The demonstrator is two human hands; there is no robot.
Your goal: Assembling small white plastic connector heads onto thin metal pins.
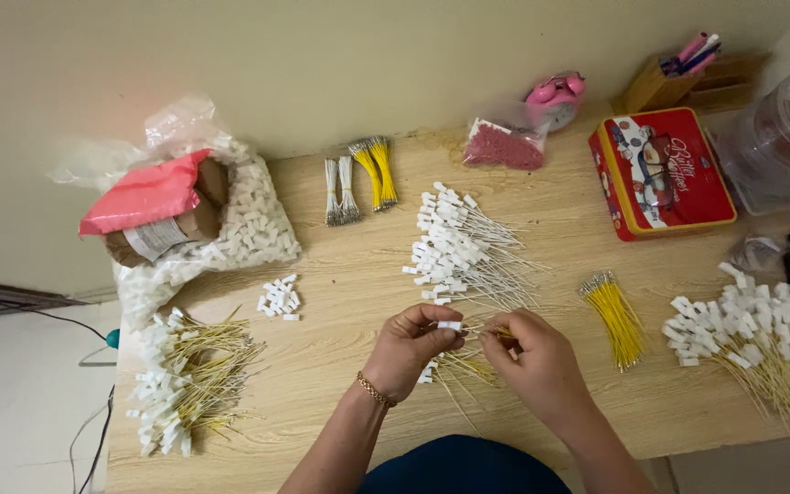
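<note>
Pinching a small white connector, the left hand is met by the right hand, closed on yellow wires. Finished bundles are piled to the left; unfitted yellow wires are left just right of it.

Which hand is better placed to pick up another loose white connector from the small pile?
Left. The left hand is nearer the small pile of white connectors; the right hand is farther away, pinching yellow wires.
</note>
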